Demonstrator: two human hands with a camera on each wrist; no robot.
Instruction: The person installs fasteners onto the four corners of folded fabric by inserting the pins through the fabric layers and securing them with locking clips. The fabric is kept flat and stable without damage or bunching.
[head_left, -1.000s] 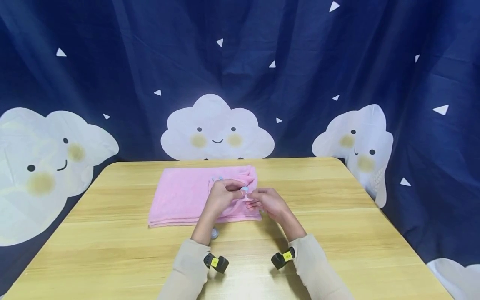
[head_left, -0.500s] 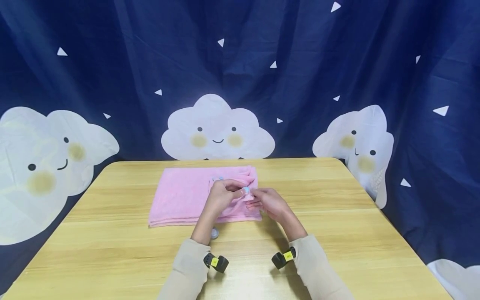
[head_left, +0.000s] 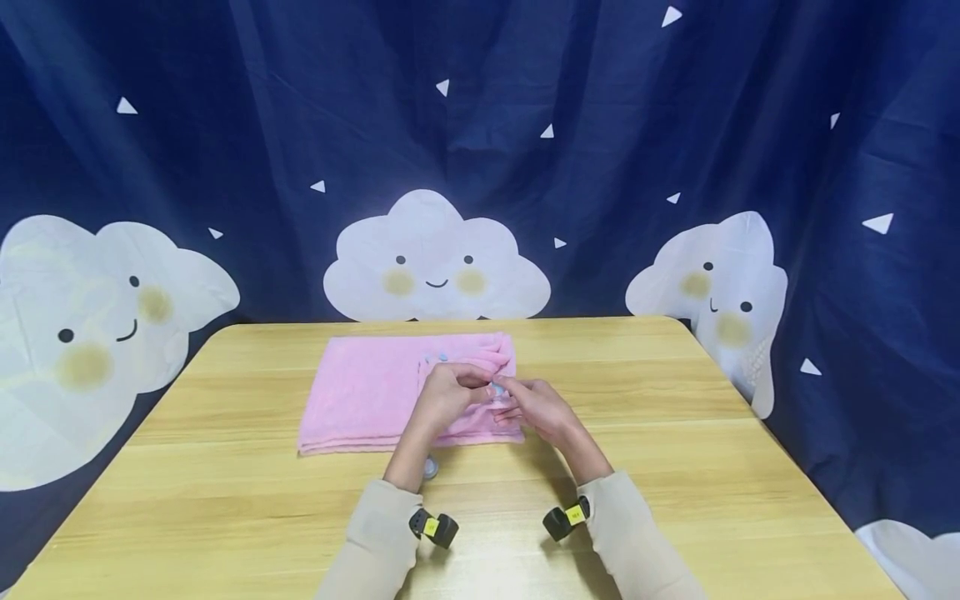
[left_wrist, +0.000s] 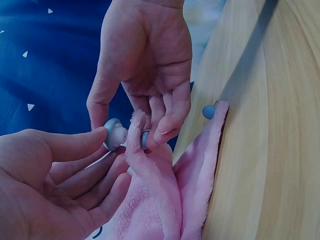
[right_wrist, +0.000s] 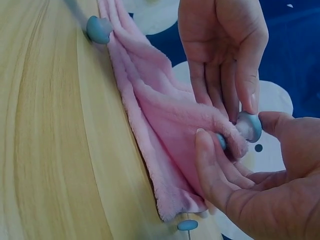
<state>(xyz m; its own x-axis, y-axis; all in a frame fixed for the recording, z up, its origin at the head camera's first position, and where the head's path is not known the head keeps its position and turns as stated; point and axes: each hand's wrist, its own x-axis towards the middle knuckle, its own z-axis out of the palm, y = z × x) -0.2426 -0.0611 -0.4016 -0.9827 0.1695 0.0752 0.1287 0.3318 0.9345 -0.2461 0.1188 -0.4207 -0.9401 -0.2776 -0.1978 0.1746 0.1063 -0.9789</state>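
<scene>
A folded pink plush blanket (head_left: 367, 392) lies on the table, its right part gathered up between both hands. At the raised fold is a mushroom-shaped quilt fastener (left_wrist: 114, 135) with a blue cap and white stem. A second blue piece (right_wrist: 222, 141) shows on the fold's other side. My right hand (head_left: 542, 408) grips the fastener, thumb on the cap and fingers around by the blue piece. My left hand (head_left: 444, 398) pinches the cap with its thumb (left_wrist: 80, 145), the other fingers beside the cloth. The left index tip is partly hidden behind the cap.
Another blue-capped fastener (right_wrist: 99, 30) lies on the wooden table (head_left: 247, 517) by the blanket's front edge. Near the blanket's right corner, a blue cap (right_wrist: 187, 225) carries a thin metal needle. Small blue bits (head_left: 442, 357) sit on the blanket. A cloud-patterned curtain (head_left: 480, 125) hangs behind.
The fastener's cap has moved slightly right and down. My right thumb has come over the cap, and the two hands' fingertips are closer together. The wrists have hardly moved.
</scene>
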